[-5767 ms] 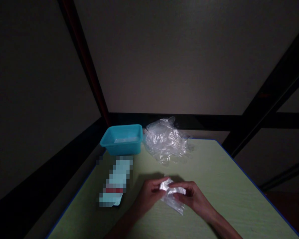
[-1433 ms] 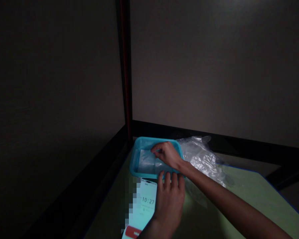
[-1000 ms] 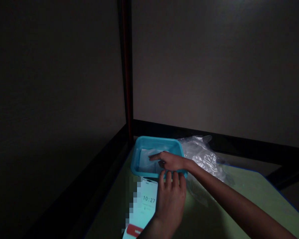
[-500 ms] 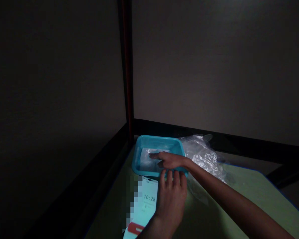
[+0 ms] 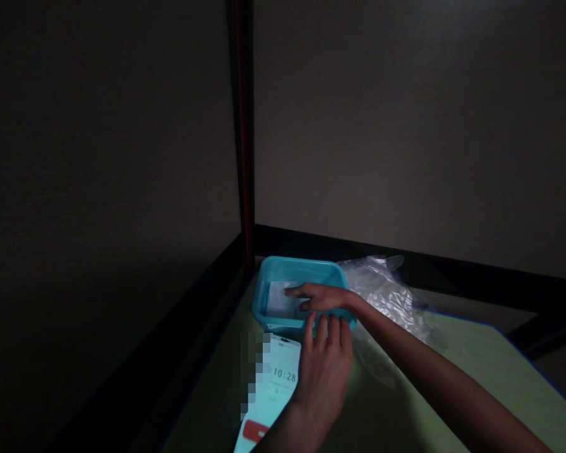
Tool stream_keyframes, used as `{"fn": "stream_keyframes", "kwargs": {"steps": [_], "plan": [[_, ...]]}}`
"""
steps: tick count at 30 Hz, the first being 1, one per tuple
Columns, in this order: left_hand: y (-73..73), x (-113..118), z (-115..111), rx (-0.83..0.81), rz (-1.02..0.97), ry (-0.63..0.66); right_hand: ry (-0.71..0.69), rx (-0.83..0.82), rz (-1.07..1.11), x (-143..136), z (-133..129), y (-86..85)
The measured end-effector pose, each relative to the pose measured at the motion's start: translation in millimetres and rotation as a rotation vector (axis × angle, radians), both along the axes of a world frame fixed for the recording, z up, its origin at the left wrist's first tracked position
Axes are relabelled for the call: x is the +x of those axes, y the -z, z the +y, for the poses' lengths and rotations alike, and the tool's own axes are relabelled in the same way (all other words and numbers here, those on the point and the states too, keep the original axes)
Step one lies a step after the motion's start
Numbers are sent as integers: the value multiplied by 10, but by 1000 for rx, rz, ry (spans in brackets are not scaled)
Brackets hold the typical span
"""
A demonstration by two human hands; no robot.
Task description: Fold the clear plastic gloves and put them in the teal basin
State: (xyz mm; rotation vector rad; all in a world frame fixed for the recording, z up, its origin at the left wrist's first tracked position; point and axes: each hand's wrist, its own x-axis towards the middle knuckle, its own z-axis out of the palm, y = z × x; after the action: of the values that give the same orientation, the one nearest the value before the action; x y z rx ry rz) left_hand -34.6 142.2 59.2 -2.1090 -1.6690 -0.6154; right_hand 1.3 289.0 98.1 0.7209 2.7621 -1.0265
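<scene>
A blue plastic tub (image 5: 304, 269) stands near the table's back corner. Inside it lies a flat, whitish, shiny sheet (image 5: 278, 305), which looks like a clear plastic packet; its exact kind is hard to make out. My right hand (image 5: 323, 297) reaches over the tub from the right, index finger stretched out and thumb apart, its fingertips at the sheet. In front of the tub, my left hand (image 5: 326, 355) has its fingers bent over the near rim, gripping there; its thumb is hidden. Left of that hand lies a lit phone (image 5: 273, 384) showing 10:28.
Crumpled clear plastic (image 5: 382, 296) lies right of the tub. All stand on a greenish table (image 5: 495, 371) with a blue edge. Dark walls (image 5: 405, 138) meet in a corner just behind, with a reddish-brown pole (image 5: 244, 126) there.
My right hand has shifted slightly up over the sheet. My left fingers have moved a little up at the rim. The tub appears slightly further right in view.
</scene>
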Motion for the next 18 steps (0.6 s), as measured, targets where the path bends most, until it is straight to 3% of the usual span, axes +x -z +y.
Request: {"fn": "stream_keyframes", "kwargs": {"steps": [18], "plan": [[65, -1, 15, 28, 39, -2, 47, -22, 59, 117, 100, -104]]}}
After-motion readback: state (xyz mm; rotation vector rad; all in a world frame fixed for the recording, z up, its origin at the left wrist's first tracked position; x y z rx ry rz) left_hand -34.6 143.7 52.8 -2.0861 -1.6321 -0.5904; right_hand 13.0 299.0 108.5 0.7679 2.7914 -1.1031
